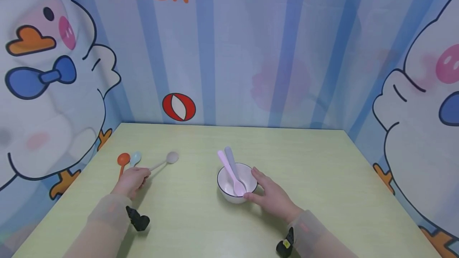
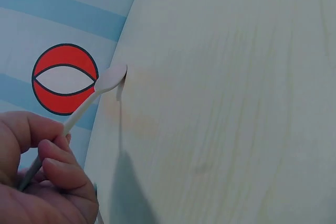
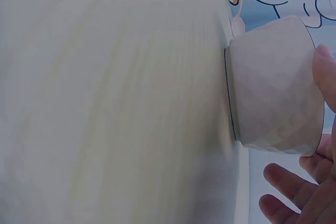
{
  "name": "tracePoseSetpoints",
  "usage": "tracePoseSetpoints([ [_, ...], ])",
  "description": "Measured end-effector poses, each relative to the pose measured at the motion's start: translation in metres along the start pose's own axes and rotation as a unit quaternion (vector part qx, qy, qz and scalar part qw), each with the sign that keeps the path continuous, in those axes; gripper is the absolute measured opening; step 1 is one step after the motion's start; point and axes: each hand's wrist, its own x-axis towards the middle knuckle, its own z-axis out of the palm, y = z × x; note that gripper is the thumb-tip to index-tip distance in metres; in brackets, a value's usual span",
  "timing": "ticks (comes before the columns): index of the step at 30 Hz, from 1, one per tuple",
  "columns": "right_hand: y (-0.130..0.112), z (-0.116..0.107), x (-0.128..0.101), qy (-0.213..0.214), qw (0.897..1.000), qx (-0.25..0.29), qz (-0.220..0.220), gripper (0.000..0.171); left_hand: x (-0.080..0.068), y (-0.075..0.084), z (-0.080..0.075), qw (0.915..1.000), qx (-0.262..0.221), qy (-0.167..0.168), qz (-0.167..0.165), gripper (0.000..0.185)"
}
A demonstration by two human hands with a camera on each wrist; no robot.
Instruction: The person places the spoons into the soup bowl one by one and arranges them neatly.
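My left hand (image 1: 132, 181) pinches the handle of a pale beige spoon (image 1: 168, 159) at the table's left; in the left wrist view its fingers (image 2: 55, 166) curl round the handle and the spoon (image 2: 107, 81) has its bowl lifted just off the table. An orange spoon (image 1: 123, 160) and a light blue spoon (image 1: 135, 157) lie beside that hand. My right hand (image 1: 271, 196) rests against the right side of a white bowl (image 1: 226, 189), thumb and fingers (image 3: 323, 72) round its faceted wall (image 3: 273, 93). A pink spoon (image 1: 229, 171) and a lilac spoon (image 1: 230, 159) stand in the bowl.
The light green table (image 1: 308, 162) is walled by blue striped cartoon duck panels at the back and both sides. A red and white ball print (image 1: 179, 107) sits on the back wall. Black wrist cameras (image 1: 138, 220) sit on both sleeves.
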Motion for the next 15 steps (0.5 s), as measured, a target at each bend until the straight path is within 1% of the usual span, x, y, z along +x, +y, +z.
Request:
tracePoseSetpoints([
  [9,-0.0002,-0.0004,-0.0004,-0.003,1.0,-0.006,0.003,0.089,-0.001,0.0001,-0.0001,0.9987,-0.038,0.033,0.01,0.043],
  [12,-0.0003,-0.0004,0.0,-0.003,1.0,-0.006,0.002,0.089,-0.0012,0.0006,0.0005,0.9959,-0.078,0.045,0.005,0.045],
  [15,-0.0003,-0.0004,0.0001,-0.002,1.0,-0.005,0.001,0.088,-0.0016,0.0016,0.0017,0.9907,-0.123,0.059,-0.002,0.046],
])
